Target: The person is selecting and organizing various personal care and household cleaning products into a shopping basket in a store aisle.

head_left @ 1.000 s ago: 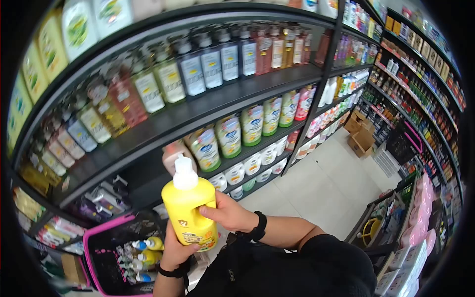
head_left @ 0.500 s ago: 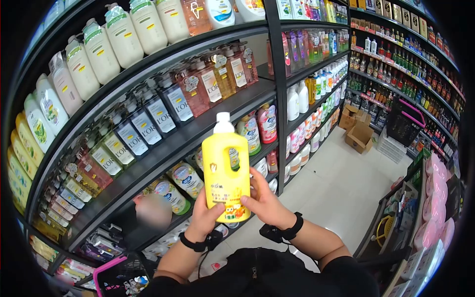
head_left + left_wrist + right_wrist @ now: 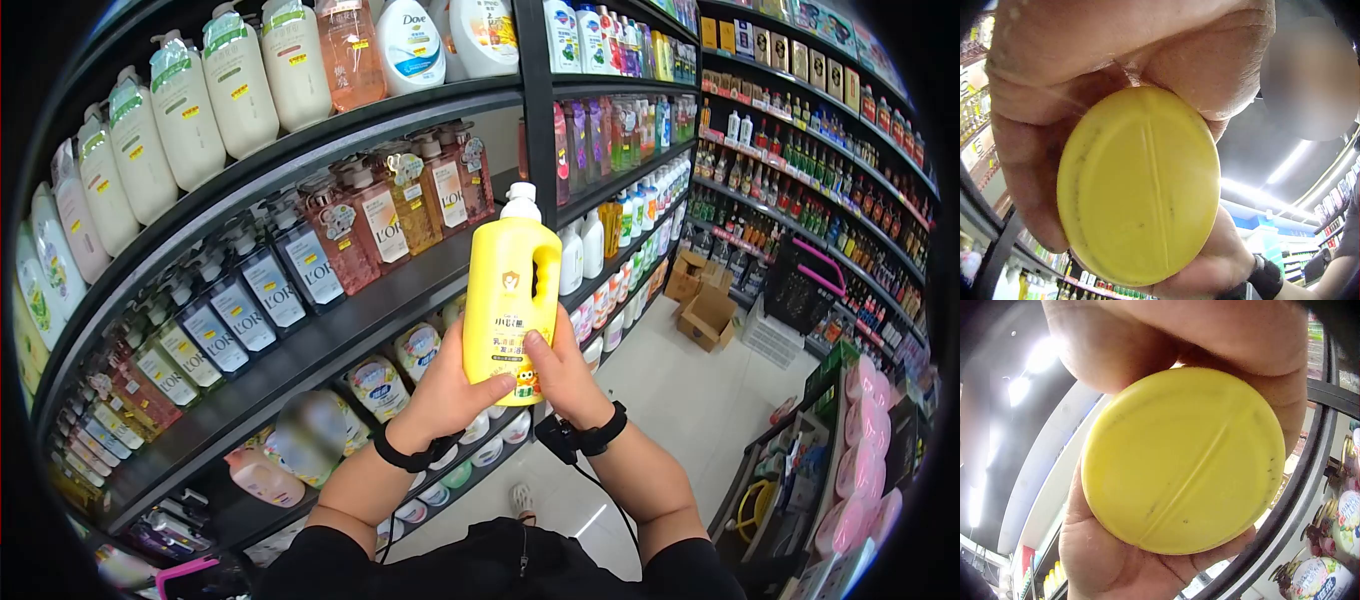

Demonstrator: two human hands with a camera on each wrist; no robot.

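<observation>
A yellow bottle [image 3: 500, 285] with a white cap [image 3: 521, 203] is held up in front of the shelves, its printed label turned to the head camera and its loop handle on the right side. My left hand [image 3: 447, 378] grips the lower left of it, thumb across the front. On the other side my right hand [image 3: 570, 375] holds the lower right, thumb also on the label. Both wrist views look at the bottle's round yellow base [image 3: 1141, 187], with fingers curled about it. Most of the fingers behind the bottle are hidden in the head view.
Dark shelves [image 3: 420, 275] full of pump bottles run along the left. A pale pink bottle [image 3: 265, 478] lies tilted on a lower shelf. Pink basket trim [image 3: 188, 578] shows at bottom left. Cardboard boxes [image 3: 708, 318] stand on the floor [image 3: 640, 415]; pink packages [image 3: 862, 430] line the right.
My right hand has moved from the bottle's handle to its lower side. The bottle has risen and shifted right in the head view, and the basket has mostly left that view.
</observation>
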